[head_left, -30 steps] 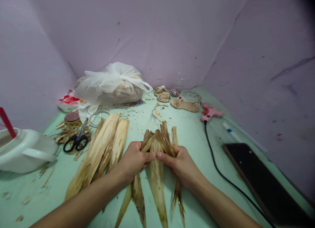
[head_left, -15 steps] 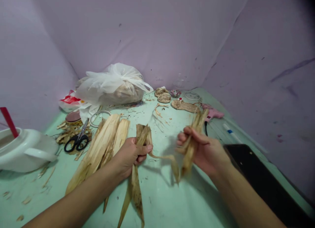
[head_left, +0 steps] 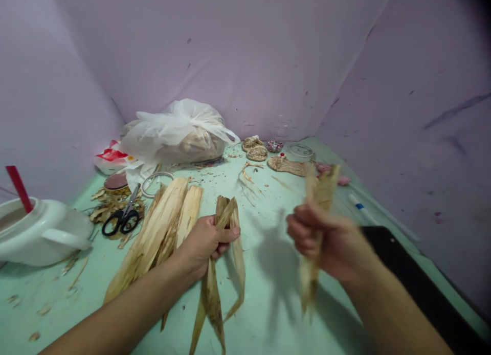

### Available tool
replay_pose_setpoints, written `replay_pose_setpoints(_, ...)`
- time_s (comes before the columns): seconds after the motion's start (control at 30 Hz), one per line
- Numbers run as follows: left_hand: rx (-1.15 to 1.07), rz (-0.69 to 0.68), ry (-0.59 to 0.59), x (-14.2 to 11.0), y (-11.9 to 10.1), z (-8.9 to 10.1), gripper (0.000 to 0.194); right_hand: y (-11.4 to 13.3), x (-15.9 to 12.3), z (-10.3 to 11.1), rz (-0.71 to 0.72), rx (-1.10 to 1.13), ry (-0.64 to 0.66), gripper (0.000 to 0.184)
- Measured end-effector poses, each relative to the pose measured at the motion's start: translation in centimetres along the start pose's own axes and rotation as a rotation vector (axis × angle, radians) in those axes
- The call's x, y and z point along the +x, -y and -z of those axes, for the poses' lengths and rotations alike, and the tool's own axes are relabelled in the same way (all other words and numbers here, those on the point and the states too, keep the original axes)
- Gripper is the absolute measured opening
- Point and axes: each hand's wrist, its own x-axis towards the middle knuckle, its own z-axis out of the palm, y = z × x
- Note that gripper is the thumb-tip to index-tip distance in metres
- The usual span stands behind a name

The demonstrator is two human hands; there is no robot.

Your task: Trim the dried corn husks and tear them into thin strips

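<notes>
Several dried corn husk strips (head_left: 214, 293) are pinched in my left hand (head_left: 213, 238), their tapered ends hanging toward me over the green table. My right hand (head_left: 326, 237), blurred by motion, is closed around a bundle of husk pieces (head_left: 321, 189) held upright above the table. Left of my left hand lie wider pale husks (head_left: 164, 217), partly under my left forearm. Black-handled scissors (head_left: 125, 217) rest beyond them on a heap of brown scraps (head_left: 105, 204).
A white pot (head_left: 49, 235) with a red stick stands at left. A white plastic bag (head_left: 184, 135) is at the back. Braided pieces (head_left: 256, 153), a flat sole-shaped piece (head_left: 286, 165), a pen (head_left: 362, 207) and a black flat object (head_left: 406, 273) lie toward the right.
My right hand has moved right with its bundle, now held more upright. The strip that stretched sideways from my left hand now hangs down; the left hand has barely moved.
</notes>
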Motion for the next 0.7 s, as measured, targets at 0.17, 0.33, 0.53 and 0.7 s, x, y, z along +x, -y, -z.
replay_pose_setpoints(0.17, -0.121, -0.021, 0.063, -0.4, 0.6, -0.7, 0.030, -5.1, 1.1, -3.4, -0.057, -0.208, -0.056, 0.034)
replay_pose_setpoints(0.33, -0.129, -0.042, 0.080, -0.7, 0.8, -1.2, 0.024, -6.0, 0.8, -4.1, -0.095, -0.091, 0.012, 0.032)
replay_pose_setpoints(0.53, -0.136, -0.059, 0.243, -0.8, 0.8, -1.0, 0.025, -5.5, 0.7, -3.7, -0.074, 0.024, 0.121, 0.026)
replay_pose_setpoints(0.7, -0.228, -0.061, 0.171, -0.5, 0.7, -0.5, 0.026, -5.0, 0.7, -3.5, -0.006, 0.107, -0.032, 0.031)
